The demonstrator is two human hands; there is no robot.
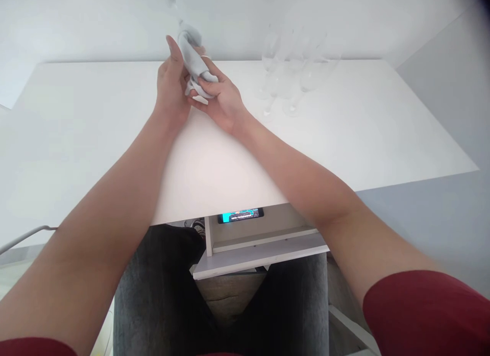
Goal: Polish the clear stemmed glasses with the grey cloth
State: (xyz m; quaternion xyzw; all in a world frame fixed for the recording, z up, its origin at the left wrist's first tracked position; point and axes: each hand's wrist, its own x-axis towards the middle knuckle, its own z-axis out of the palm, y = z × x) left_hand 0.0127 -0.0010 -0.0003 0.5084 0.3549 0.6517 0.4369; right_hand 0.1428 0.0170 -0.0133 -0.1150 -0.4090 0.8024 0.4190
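Observation:
A light grey cloth point(193, 57) is bunched between my two hands above the far part of the table. Beyond it juts the faint clear stem of a wine glass point(173, 2), tilted up and to the left; its bowl is hidden by the cloth and my fingers. My left hand point(171, 80) cups the wrapped glass from the left, its thumb raised and its other fingers mostly hidden. From the right, my right hand point(224, 93) pinches the cloth between thumb and fingers.
Several clear stemmed glasses point(293, 72) stand close together on the white table point(306, 151), right of my hands. Below the front edge, a lit phone point(241, 215) lies in an open drawer point(264, 241). A pale cable point(28, 237) runs at the left.

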